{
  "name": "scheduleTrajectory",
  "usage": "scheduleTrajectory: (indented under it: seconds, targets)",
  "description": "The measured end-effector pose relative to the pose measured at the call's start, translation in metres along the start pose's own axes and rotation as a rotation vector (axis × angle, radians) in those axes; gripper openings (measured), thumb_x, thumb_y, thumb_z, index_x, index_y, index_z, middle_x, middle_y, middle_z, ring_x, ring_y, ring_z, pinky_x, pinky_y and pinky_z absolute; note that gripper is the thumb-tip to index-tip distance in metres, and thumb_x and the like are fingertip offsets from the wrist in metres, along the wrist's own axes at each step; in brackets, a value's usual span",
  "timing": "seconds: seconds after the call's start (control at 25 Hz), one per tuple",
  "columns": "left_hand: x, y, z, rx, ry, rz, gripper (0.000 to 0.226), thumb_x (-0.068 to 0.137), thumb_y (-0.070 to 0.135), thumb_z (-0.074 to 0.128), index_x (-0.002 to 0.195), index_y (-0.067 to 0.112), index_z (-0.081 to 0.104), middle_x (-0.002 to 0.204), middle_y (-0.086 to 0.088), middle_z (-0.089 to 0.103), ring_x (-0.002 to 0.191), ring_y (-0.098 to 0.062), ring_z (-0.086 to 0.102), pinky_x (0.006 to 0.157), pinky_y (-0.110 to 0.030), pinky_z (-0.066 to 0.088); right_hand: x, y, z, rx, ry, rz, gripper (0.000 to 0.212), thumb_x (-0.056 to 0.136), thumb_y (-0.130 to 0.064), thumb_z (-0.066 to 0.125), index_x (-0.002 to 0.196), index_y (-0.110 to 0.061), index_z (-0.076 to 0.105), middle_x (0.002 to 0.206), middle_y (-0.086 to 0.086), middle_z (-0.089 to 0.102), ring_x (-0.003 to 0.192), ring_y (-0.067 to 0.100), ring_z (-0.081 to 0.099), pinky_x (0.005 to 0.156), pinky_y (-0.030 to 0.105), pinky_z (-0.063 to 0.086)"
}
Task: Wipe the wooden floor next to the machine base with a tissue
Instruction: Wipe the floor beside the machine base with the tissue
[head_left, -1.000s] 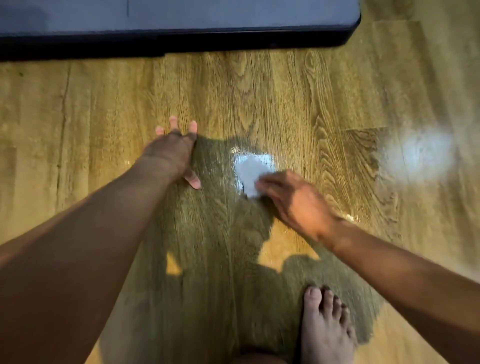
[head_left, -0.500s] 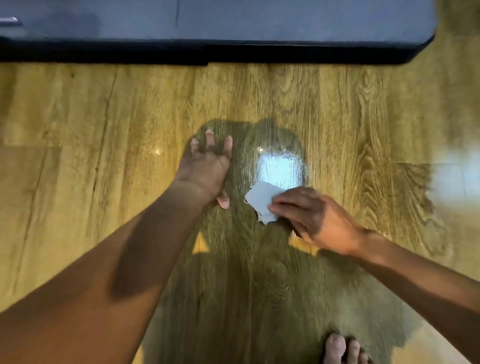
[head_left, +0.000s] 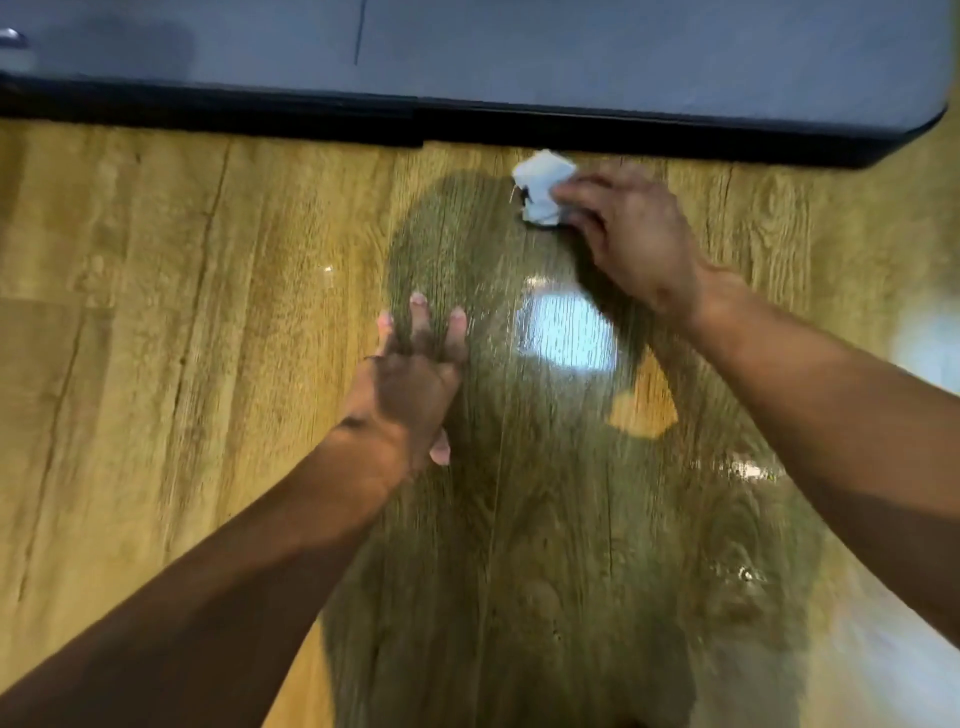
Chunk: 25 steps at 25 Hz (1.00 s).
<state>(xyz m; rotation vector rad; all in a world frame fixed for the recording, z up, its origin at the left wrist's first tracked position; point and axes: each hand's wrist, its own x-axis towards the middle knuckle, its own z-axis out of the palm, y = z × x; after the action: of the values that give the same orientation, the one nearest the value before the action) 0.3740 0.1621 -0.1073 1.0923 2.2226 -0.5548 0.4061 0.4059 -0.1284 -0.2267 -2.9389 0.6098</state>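
Observation:
A crumpled white tissue (head_left: 540, 189) lies pressed on the wooden floor (head_left: 208, 312), just in front of the dark grey machine base (head_left: 571, 67) that runs along the top of the view. My right hand (head_left: 631, 239) holds the tissue with its fingertips, and part of the tissue is hidden under the fingers. My left hand (head_left: 415, 379) rests flat on the floor with its fingers spread, nearer to me and left of the tissue. It holds nothing.
The base's black lower edge (head_left: 467, 127) meets the floor right behind the tissue and ends in a rounded corner at the top right. A bright light reflection (head_left: 566, 332) shines on the glossy planks between my hands. My shadow covers the floor's middle.
My right hand has slid the tissue away from me and to the right, up to the machine base. The left hand stays flat on the floor. My foot has left the view.

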Motion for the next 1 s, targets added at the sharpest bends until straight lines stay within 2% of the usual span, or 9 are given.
scheduleTrajectory:
  seconds: [0.04,0.12,0.28,0.4,0.48,0.6,0.68,0.88,1.0]
  targets:
    - [0.001,-0.001,-0.001,0.008,-0.012,-0.01,0.141,0.06,0.056,0.075,0.142,0.011,-0.03,0.151,-0.027,-0.023,0.14,-0.048,-0.003,0.102,-0.049,0.038,0.014,0.004,0.001,-0.009,0.063,0.099,0.025,0.096,-0.018,0.049,0.113,-0.011,0.066,0.113,0.013,0.064,0.097,0.032,0.059,0.085,0.037,0.046]
    - [0.002,-0.001,-0.003,0.004,-0.034,-0.019,0.143,0.059,0.056,0.077,0.142,0.011,-0.031,0.15,-0.027,-0.025,0.14,-0.048,-0.004,0.102,-0.049,0.038,0.001,-0.012,0.014,-0.014,0.089,0.11,0.024,0.093,-0.012,0.052,0.11,-0.007,0.068,0.109,0.014,0.065,0.097,0.034,0.058,0.084,0.039,0.046]
    - [0.003,0.001,-0.004,-0.044,-0.069,-0.031,0.142,0.061,0.047,0.081,0.142,0.011,-0.03,0.148,-0.027,-0.029,0.139,-0.051,-0.005,0.1,-0.05,0.039,-0.038,-0.027,0.014,0.019,-0.115,-0.28,0.024,0.086,-0.005,0.064,0.109,-0.004,0.069,0.106,0.014,0.067,0.089,0.033,0.061,0.08,0.041,0.053]
    - [0.004,0.002,-0.004,-0.043,-0.077,-0.029,0.141,0.063,0.044,0.081,0.141,0.012,-0.031,0.146,-0.028,-0.033,0.138,-0.052,-0.006,0.101,-0.05,0.038,0.027,-0.011,0.009,-0.056,-0.021,-0.04,0.026,0.094,-0.011,0.054,0.116,-0.008,0.066,0.115,0.012,0.063,0.097,0.033,0.056,0.082,0.046,0.049]
    - [0.003,0.0,-0.006,-0.03,-0.061,-0.03,0.141,0.061,0.045,0.082,0.143,0.011,-0.029,0.148,-0.027,-0.029,0.138,-0.052,-0.005,0.102,-0.05,0.038,0.016,-0.025,0.018,-0.037,0.035,0.055,0.027,0.092,-0.006,0.053,0.116,-0.008,0.066,0.116,0.013,0.063,0.1,0.033,0.056,0.087,0.043,0.047]
    - [-0.002,0.001,-0.006,-0.031,0.002,-0.016,0.141,0.057,0.05,0.082,0.147,0.011,-0.02,0.153,-0.027,-0.017,0.139,-0.052,0.004,0.103,-0.052,0.036,-0.074,-0.067,0.025,0.09,-0.055,-0.129,0.026,0.085,0.0,0.062,0.11,-0.002,0.069,0.108,0.016,0.066,0.097,0.033,0.061,0.086,0.04,0.048]
    - [0.0,-0.002,-0.002,-0.017,0.019,-0.006,0.143,0.055,0.055,0.082,0.147,0.011,-0.018,0.153,-0.026,-0.016,0.139,-0.051,0.005,0.105,-0.055,0.031,-0.079,-0.061,0.018,0.087,-0.13,-0.208,0.024,0.087,-0.003,0.062,0.11,-0.003,0.068,0.108,0.014,0.067,0.096,0.03,0.061,0.085,0.039,0.051]
    - [-0.003,-0.015,0.001,-0.105,0.042,0.053,0.143,0.052,0.056,0.082,0.148,0.011,-0.013,0.155,-0.015,-0.02,0.142,-0.044,-0.002,0.104,-0.056,0.032,-0.038,-0.073,0.023,-0.002,-0.007,0.126,0.028,0.095,-0.013,0.05,0.119,-0.009,0.064,0.117,0.01,0.063,0.107,0.028,0.057,0.095,0.038,0.045]
    - [-0.009,-0.042,0.007,-0.149,0.075,0.143,0.133,0.057,0.056,0.08,0.15,0.024,-0.011,0.157,-0.006,-0.019,0.143,-0.037,-0.01,0.109,-0.059,0.021,-0.149,-0.118,0.035,0.047,-0.085,0.017,0.031,0.091,-0.011,0.055,0.12,-0.012,0.064,0.119,0.008,0.062,0.108,0.026,0.057,0.094,0.037,0.045]
